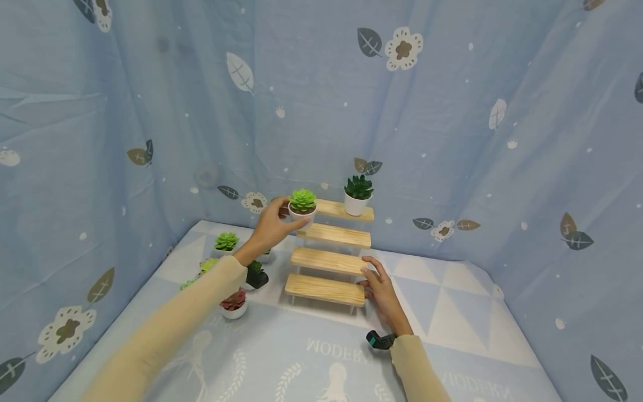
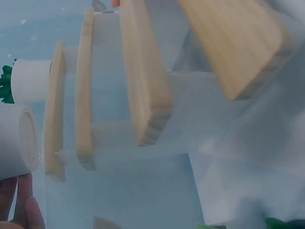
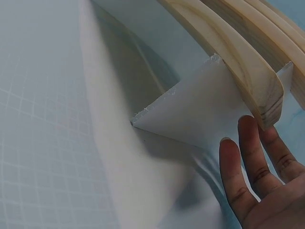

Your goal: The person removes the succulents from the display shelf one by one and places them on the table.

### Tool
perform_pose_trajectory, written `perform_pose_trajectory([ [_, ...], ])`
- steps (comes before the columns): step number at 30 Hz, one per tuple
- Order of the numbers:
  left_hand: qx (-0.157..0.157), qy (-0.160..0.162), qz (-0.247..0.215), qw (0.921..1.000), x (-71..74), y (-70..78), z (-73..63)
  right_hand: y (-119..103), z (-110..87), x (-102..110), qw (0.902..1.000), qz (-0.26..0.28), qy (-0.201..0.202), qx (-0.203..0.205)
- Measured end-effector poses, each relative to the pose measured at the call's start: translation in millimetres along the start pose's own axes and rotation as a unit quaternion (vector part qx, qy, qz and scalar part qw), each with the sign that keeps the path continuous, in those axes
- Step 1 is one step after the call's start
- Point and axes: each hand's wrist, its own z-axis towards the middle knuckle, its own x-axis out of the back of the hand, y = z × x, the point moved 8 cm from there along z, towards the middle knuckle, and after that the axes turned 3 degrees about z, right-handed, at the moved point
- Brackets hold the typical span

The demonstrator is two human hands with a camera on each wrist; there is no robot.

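A bright green succulent in a white pot (image 1: pixel 302 201) is in my left hand (image 1: pixel 273 226), its thumb and fingers around the pot. It is at the left end of the top board of a stepped wooden stand (image 1: pixel 329 259). In the left wrist view, the base of the white pot (image 2: pixel 19 140) shows, apart from the board beside it. My right hand (image 1: pixel 382 287) is at the stand's right end, by the lower boards. Its fingers (image 3: pixel 252 152) are extended, with tips against a board's end; its thumb is hidden in the right wrist view.
A dark green succulent in a white pot (image 1: pixel 357 195) stands on the right of the top board. Several more potted succulents stand left of the stand, including a red one (image 1: pixel 234 304) and a green one (image 1: pixel 226 242). My left sleeve partly covers them. Patterned curtain (image 1: pixel 321 111) surrounds the table.
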Motion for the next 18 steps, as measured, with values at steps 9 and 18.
perform_pose_trajectory([
  [9, 0.003, -0.015, 0.011, 0.9998, 5.0, 0.7, -19.1, -0.3, -0.8, -0.5, 1.0, 0.001, 0.002, -0.001],
  [18, -0.006, -0.018, 0.041, 0.999, 9.7, -4.4, -38.2, -1.0, -0.6, 0.3, 1.0, -0.007, 0.003, 0.002],
])
